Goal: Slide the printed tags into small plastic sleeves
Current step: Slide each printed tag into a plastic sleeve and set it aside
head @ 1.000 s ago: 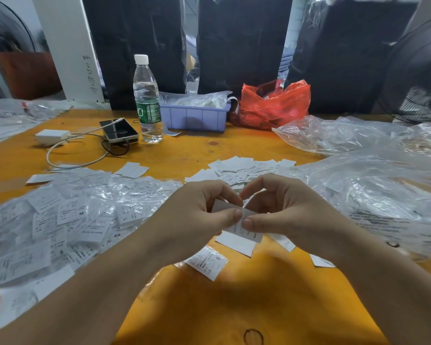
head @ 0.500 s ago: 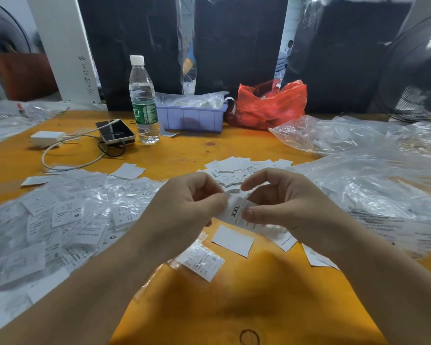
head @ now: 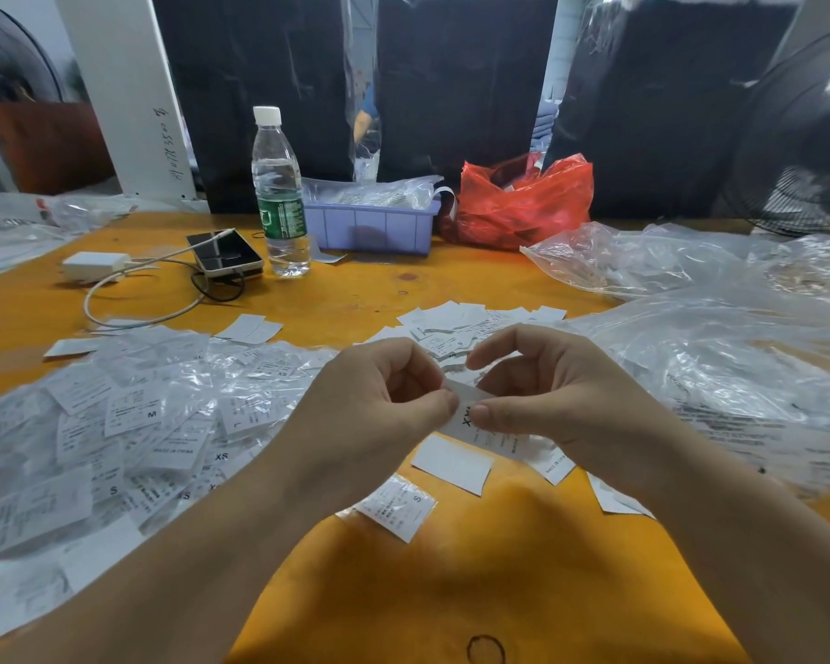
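My left hand (head: 379, 400) and my right hand (head: 552, 390) meet above the orange table (head: 451, 591), both pinching one white printed tag (head: 470, 421) with black size letters between thumb and fingers. Whether a clear sleeve is around it I cannot tell. A heap of sleeved tags (head: 130, 424) covers the table on the left. Bare white tags (head: 466, 323) lie in a pile just beyond my hands. One sleeved tag marked S (head: 396, 505) and a blank white tag (head: 451, 464) lie under my wrists.
Large clear plastic bags (head: 719, 357) spread over the right side. At the back stand a water bottle (head: 279, 194), a purple bin (head: 370, 222), a red bag (head: 523, 203), a phone (head: 224, 254) with cable and a white charger (head: 94, 266). A fan (head: 806, 136) is at far right.
The tag has turned in my fingers so its printed size letters face up, and my hands have shifted slightly on it. The view has drifted a little to the right.
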